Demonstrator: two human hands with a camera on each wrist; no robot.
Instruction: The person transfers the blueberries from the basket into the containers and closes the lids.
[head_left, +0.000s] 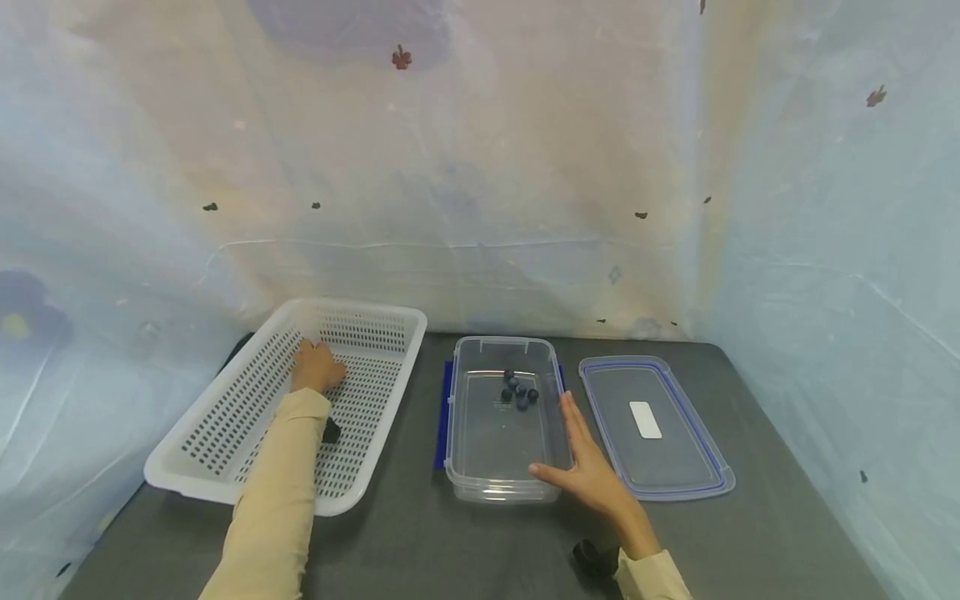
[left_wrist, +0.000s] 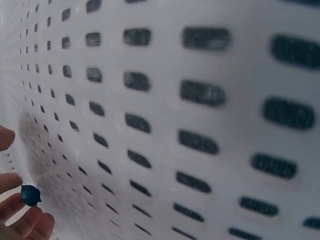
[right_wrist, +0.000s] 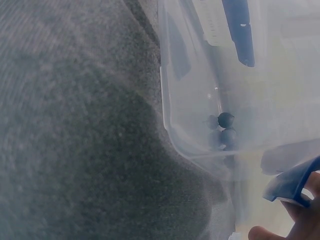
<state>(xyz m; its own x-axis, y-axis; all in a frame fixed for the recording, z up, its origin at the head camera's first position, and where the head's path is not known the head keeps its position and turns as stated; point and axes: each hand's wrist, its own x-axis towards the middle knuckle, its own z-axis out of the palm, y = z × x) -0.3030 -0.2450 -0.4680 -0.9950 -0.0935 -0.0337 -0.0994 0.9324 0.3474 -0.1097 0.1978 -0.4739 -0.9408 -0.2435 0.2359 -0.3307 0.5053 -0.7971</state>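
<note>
My left hand [head_left: 317, 367] reaches down into a white perforated basket [head_left: 408, 350]. In the left wrist view its fingertips [left_wrist: 45, 225] pinch a dark blueberry [left_wrist: 30, 195] close to the basket wall. With fingers extended, my right hand [head_left: 592, 475] rests along the right side of a clear plastic container [head_left: 495, 467]. Its thumb lies over the near part of the rim, and in the right wrist view the fingers are at a blue latch [right_wrist: 295, 182]. Several blueberries [head_left: 521, 392] lie together on the container's floor.
A clear lid [head_left: 615, 425] with a blue seal and a white label [head_left: 645, 420] lies flat to the right of the container. Another blue latch [head_left: 444, 417] hangs on the container's left side. Plastic sheeting [head_left: 480, 167] rises behind the dark grey table [head_left: 420, 550] and at both sides.
</note>
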